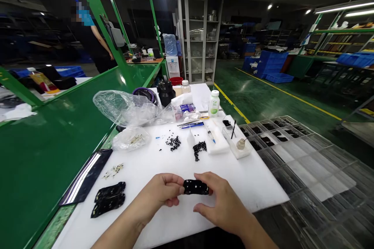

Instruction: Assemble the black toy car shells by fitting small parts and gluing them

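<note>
Above the white work surface I hold a small black curved part [195, 187] with light spots along it. My left hand [165, 190] pinches its left end between thumb and fingers. At its right end are the fingers of my right hand [217, 198], curved over the edge, with the thumb apart below. Several similar black parts [108, 198] lie side by side to the left. Beyond my hands are two heaps of tiny black pieces [200, 150], and small pale pieces [113, 170] are scattered near the black parts.
A syringe [210, 136] rests on a white foam block [217, 146]. Behind stand a white bottle [214, 104], a blue knife [191, 125], and plastic bags [125, 111]. A divided clear tray [309, 155] is at the right; a green partition [67, 124] borders the left. A person [90, 39] stands beyond it.
</note>
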`<control>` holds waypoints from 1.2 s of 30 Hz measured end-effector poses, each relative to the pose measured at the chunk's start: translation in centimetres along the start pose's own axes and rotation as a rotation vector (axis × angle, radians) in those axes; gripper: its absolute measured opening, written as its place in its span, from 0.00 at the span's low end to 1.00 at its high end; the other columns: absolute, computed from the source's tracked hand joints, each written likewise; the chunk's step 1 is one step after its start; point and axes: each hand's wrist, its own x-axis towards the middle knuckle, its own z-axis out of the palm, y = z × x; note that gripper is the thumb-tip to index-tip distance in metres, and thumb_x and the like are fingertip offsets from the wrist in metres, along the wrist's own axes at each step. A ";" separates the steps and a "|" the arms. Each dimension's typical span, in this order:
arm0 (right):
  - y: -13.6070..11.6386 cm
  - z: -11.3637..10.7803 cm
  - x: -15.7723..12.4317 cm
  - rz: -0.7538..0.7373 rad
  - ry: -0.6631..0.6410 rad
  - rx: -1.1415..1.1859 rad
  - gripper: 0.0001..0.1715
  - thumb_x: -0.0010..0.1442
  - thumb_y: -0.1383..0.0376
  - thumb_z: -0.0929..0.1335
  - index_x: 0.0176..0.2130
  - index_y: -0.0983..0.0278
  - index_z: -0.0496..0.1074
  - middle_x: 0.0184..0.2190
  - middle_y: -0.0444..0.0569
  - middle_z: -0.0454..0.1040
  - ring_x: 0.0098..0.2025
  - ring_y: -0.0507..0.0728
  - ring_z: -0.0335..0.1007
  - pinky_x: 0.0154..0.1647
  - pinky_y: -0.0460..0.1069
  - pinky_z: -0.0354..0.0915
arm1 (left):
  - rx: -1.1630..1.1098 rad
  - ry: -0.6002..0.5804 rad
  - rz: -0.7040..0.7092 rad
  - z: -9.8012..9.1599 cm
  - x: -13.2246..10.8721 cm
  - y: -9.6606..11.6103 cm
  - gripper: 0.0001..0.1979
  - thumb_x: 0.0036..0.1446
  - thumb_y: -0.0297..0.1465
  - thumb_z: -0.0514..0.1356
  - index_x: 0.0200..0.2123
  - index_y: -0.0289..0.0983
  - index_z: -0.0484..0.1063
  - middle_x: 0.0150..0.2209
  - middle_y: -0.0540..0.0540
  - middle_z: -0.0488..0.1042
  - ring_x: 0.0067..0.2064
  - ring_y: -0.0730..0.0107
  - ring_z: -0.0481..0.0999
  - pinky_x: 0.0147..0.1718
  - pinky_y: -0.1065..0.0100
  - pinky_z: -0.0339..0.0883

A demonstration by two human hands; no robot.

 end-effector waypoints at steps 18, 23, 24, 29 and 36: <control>2.3 -0.1 0.2 0.120 0.263 0.284 0.24 0.49 0.72 0.70 0.47 0.63 0.76 0.40 0.52 0.75 0.43 0.60 0.73 0.46 0.53 0.70 | 1.195 0.188 0.654 3.1 8.1 2.5 0.12 0.56 0.25 0.53 0.32 0.37 0.77 0.36 0.40 0.75 0.41 0.56 0.72 0.38 0.61 0.61; 2.1 0.0 0.1 0.125 0.252 0.238 0.24 0.49 0.72 0.70 0.47 0.63 0.76 0.41 0.52 0.75 0.44 0.60 0.73 0.48 0.54 0.70 | 1.260 0.180 0.689 1.4 8.1 2.1 0.14 0.60 0.27 0.51 0.39 0.39 0.77 0.38 0.41 0.76 0.41 0.58 0.74 0.38 0.63 0.62; 2.0 -0.1 0.1 0.147 0.245 0.239 0.24 0.49 0.71 0.70 0.48 0.63 0.76 0.42 0.52 0.75 0.45 0.60 0.72 0.49 0.54 0.69 | 1.254 0.191 0.685 0.9 8.0 2.2 0.14 0.61 0.28 0.51 0.41 0.40 0.77 0.39 0.41 0.77 0.41 0.58 0.74 0.38 0.63 0.63; -0.1 -1.4 2.0 0.181 0.131 0.155 0.23 0.50 0.71 0.70 0.48 0.61 0.76 0.42 0.49 0.76 0.43 0.58 0.73 0.46 0.53 0.69 | 1.178 0.243 0.643 -2.0 7.1 2.6 0.13 0.60 0.31 0.52 0.41 0.40 0.77 0.40 0.43 0.78 0.40 0.58 0.75 0.38 0.63 0.63; -3.4 -3.4 8.2 -0.058 -0.080 -0.070 0.26 0.50 0.76 0.70 0.46 0.55 0.77 0.41 0.43 0.77 0.42 0.55 0.72 0.45 0.50 0.66 | 1.110 0.152 0.624 -3.5 6.0 3.6 0.13 0.53 0.25 0.53 0.34 0.41 0.77 0.32 0.46 0.76 0.34 0.63 0.73 0.32 0.67 0.60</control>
